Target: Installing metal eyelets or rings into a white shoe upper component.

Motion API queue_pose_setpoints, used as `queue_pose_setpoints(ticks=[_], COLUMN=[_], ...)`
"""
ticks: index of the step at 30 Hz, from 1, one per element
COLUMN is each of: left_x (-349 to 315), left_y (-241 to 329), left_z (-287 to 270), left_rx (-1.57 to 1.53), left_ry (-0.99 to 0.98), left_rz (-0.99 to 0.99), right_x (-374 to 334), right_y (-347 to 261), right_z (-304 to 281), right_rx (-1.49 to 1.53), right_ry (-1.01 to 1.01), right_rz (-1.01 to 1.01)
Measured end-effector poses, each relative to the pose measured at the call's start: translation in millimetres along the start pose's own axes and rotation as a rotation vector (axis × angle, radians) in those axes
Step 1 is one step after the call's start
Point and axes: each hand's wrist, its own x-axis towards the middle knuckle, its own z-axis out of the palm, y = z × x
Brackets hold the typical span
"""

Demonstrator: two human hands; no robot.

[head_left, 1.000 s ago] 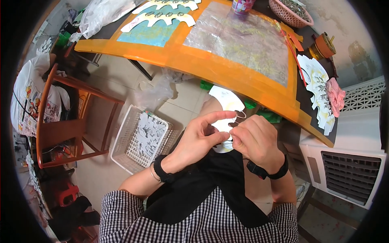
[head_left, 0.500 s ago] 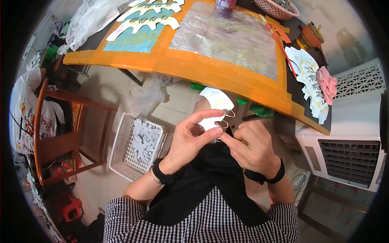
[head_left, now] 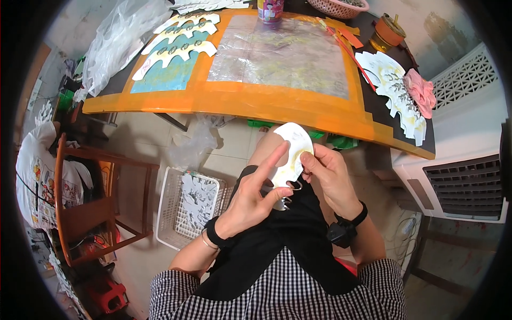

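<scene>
A curved white card (head_left: 296,143) with a notched edge and yellowish smears is held over my lap, just before the table edge. My left hand (head_left: 255,198) pinches its lower part between thumb and fingers, the index finger stretched along its left side. On the right edge, the thumb of my right hand (head_left: 329,176) presses the card's face, with the fingers curled behind it. A thin metal ring (head_left: 296,186) sticks out from the lower notched edge, close to my left thumb. Small dark metal bits show below it, partly hidden.
On the orange-taped table (head_left: 224,101) lie notched cards (head_left: 176,50) bearing metal rings, a white card stack (head_left: 392,88), a pink cloth (head_left: 420,92), a purple container (head_left: 270,12), an amber jar (head_left: 385,34) and a pink basket (head_left: 341,6). Beside me are a white crate (head_left: 166,213), wooden chair (head_left: 85,213) and air cooler (head_left: 453,160).
My right hand has risen from beside my left fingertips and now grips the card's right edge. The card is turned, with more of its face showing. The whole view has shifted slightly.
</scene>
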Motion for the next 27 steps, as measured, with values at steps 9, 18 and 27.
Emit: queue_pose_setpoints(ticks=[9,18,27], left_x=[5,17,23], left_y=[5,4,2], left_z=[-21,-6,10], left_rx=[0.027,-0.206,-0.463], left_ry=[-0.24,-0.047,-0.199], left_rz=[-0.141,-0.316,-0.467], right_x=[5,-1,-5], right_y=[5,6,10], right_z=[-14,-7,-5], right_rx=[0.191,0.091,0.187], right_ry=[0.014,0.068,0.025], right_rz=[0.075,-0.096,-0.002])
